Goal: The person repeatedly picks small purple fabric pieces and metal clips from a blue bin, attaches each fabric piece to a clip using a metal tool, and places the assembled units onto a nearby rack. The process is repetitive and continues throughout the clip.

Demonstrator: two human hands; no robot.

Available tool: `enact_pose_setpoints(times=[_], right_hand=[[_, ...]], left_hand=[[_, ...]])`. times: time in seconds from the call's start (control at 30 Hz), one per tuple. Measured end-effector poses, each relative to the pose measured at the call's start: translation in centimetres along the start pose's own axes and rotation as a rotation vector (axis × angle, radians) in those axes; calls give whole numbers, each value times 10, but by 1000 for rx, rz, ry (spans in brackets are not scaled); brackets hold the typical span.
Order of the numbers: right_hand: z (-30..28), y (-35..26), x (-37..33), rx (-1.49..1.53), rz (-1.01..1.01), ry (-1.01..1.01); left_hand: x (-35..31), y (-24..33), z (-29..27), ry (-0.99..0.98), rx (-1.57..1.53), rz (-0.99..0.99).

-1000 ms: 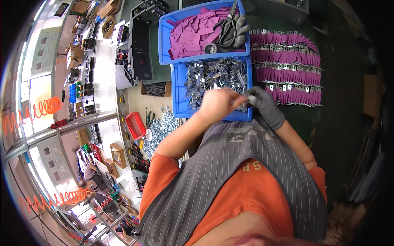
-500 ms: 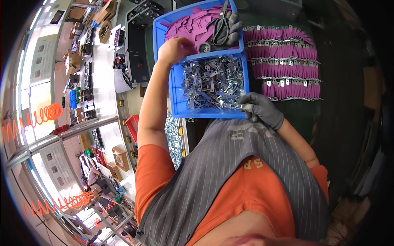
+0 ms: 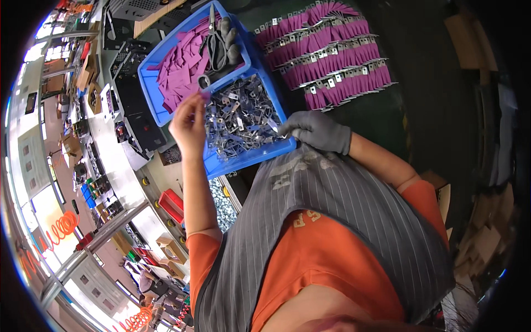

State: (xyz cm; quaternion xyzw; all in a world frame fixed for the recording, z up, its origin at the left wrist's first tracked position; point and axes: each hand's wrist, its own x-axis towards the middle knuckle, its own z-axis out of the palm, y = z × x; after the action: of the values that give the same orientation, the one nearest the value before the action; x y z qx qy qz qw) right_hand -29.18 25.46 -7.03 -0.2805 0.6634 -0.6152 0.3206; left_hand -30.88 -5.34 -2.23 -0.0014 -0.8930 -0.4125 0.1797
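Note:
My bare left hand pinches a small purple strip by the left edge of the lower blue bin. That bin holds a heap of small silver metal clips. At its right corner, my right hand, in a grey glove, has its fingertips closed on a small metal clip, mostly hidden. The upper blue bin overlaps the far end of the lower one. In it lie loose purple strips, dark-handled scissors, and a grey glove.
Right of the bins, purple strips with metal clips stand in several packed rows on a dark green surface. Black metal panels lie left. A red tray and a container of small shiny parts sit near my left arm.
My left hand has come out of the upper bin toward me with a purple strip. The view has turned, so the bins appear tilted and farther left. My right hand stays by the lower bin's corner.

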Motion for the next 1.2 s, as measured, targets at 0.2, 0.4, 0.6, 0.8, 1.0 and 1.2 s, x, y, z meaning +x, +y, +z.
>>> enact_pose_setpoints(times=[0.2, 0.4, 0.6, 0.8, 1.0, 1.2], right_hand=[[-14, -44, -11, 186, -121, 184], [-25, -76, -21, -84, -288, 257], [-23, -79, -14, -194, -466, 191], [-25, -78, -12, -164, -435, 87], [-32, -55, -13, 326, -113, 35], [-20, -32, -2, 197, -7, 26]], left_hand=[[-48, 41, 37, -128, -24, -58], [-52, 48, 51, -116, 21, 109], [-54, 58, 47, -193, -23, -81], [-58, 61, 47, -323, -108, -121], [-56, 66, 39, -570, -82, 183], [-58, 76, 39, -664, -77, 275]])
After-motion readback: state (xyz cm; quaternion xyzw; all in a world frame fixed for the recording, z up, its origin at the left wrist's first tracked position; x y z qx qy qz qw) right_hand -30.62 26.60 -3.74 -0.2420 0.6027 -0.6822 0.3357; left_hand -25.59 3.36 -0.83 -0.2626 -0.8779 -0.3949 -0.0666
